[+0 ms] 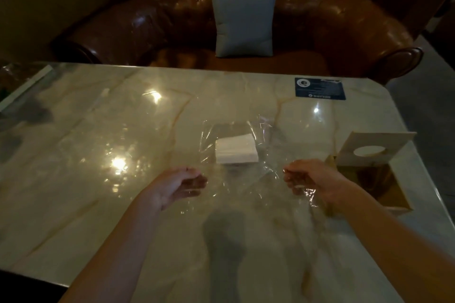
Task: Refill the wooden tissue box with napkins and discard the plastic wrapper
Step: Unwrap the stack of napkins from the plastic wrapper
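Note:
A stack of white napkins (236,152) lies inside a clear plastic wrapper (248,179) spread on the marble table (98,130). My left hand (181,184) grips the wrapper's near left edge, fingers curled. My right hand (310,181) pinches the near right edge, where the film bunches and glints. Both hands are just in front of the napkins and pull the wrapper's mouth apart. The wooden tissue box (376,187) stands open at the right table edge, its lid (374,151) with a round hole tilted up behind it. The inside of the box is dark.
A dark blue card (320,88) lies at the far right of the table. Behind the table stands a brown leather sofa (332,32) with a grey cushion (243,22). The table's rounded corner is at the far right.

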The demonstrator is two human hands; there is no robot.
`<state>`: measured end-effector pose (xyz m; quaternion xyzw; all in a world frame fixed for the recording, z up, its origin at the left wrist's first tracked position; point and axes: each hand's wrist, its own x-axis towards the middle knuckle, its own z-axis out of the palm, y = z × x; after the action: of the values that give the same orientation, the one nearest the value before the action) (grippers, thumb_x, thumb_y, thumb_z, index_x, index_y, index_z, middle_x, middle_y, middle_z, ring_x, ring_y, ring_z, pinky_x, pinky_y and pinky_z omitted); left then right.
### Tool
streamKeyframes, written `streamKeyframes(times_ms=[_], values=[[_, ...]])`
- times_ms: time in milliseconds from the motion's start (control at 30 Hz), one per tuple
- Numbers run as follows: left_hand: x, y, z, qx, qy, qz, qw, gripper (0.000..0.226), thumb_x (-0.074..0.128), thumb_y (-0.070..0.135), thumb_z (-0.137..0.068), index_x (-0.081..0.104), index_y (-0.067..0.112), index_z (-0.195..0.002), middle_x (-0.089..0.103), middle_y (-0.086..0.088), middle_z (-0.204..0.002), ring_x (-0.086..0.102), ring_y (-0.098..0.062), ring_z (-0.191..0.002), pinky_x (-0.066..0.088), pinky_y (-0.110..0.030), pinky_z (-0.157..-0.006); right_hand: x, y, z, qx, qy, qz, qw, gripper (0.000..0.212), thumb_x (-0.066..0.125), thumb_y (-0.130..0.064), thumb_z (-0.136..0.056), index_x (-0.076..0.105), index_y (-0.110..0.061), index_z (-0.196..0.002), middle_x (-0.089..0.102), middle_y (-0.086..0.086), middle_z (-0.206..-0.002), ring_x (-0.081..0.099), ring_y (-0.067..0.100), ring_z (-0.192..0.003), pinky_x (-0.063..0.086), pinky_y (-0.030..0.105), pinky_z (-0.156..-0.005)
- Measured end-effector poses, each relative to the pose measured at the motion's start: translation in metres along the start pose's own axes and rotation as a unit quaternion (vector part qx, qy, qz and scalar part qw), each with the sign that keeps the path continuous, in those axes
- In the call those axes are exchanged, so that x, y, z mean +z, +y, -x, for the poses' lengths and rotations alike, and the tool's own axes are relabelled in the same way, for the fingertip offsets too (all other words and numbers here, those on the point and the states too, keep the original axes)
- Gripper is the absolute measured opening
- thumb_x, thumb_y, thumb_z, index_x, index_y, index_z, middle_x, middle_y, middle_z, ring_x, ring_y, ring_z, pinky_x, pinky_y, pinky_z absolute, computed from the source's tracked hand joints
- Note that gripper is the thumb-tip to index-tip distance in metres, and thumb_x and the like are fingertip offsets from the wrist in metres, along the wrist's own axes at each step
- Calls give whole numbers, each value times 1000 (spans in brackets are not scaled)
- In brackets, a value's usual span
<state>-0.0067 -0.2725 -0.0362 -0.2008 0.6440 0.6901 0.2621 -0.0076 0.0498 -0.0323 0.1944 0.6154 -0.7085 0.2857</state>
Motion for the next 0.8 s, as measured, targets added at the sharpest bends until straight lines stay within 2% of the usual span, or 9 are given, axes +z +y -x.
streamKeyframes(times_ms=[167, 333, 433, 533, 700, 800], values=[[-10, -29, -5, -69, 18, -32, 997, 10, 59, 7, -86, 64, 7, -77, 74, -5, -63, 69, -13, -53, 57, -22, -48, -1, 39, 2, 63, 4, 23, 998, 17, 62, -11, -82, 65, -9, -65, 67, 6, -54, 60, 14, -44, 47, 23, -42], [-14, -48, -10, -98, 45, -60, 992, 11, 61, 7, -84, 61, 10, -74, 69, 0, -54, 64, -11, -49, 54, -26, -55, 7, 72, 2, 107, 21, 12, 994, 20, 58, -6, -83, 61, -4, -63, 63, 7, -47, 55, 15, -36, 42, 19, -36], [-15, -53, -10, -107, 55, -78, 990, 10, 63, 7, -83, 60, 10, -74, 67, -5, -62, 63, -16, -54, 55, -27, -52, 13, 84, 3, 112, 28, 20, 993, 21, 59, -4, -81, 62, -2, -60, 62, 9, -46, 55, 17, -35, 40, 19, -37], [-15, -54, -10, -113, 65, -92, 987, 15, 63, 7, -83, 62, 11, -69, 67, -4, -57, 64, -14, -48, 55, -25, -49, 16, 88, 4, 104, 28, 45, 993, 21, 61, -5, -79, 66, -4, -58, 61, 10, -49, 55, 19, -38, 39, 20, -39], [-10, -44, -13, -127, 81, -168, 974, 20, 60, 6, -85, 58, 12, -67, 63, -3, -54, 60, -12, -39, 48, -23, -52, 19, 88, 3, 112, 21, 50, 992, 16, 58, -2, -80, 63, -3, -66, 60, 9, -48, 54, 19, -39, 41, 21, -39], [-1, -35, -15, -120, 98, -253, 955, 12, 58, 9, -87, 58, 9, -75, 60, -10, -67, 56, -16, -44, 42, -25, -55, 20, 84, 4, 120, 28, 62, 991, 21, 56, 0, -79, 58, -5, -59, 54, 10, -45, 51, 19, -35, 40, 20, -37]])
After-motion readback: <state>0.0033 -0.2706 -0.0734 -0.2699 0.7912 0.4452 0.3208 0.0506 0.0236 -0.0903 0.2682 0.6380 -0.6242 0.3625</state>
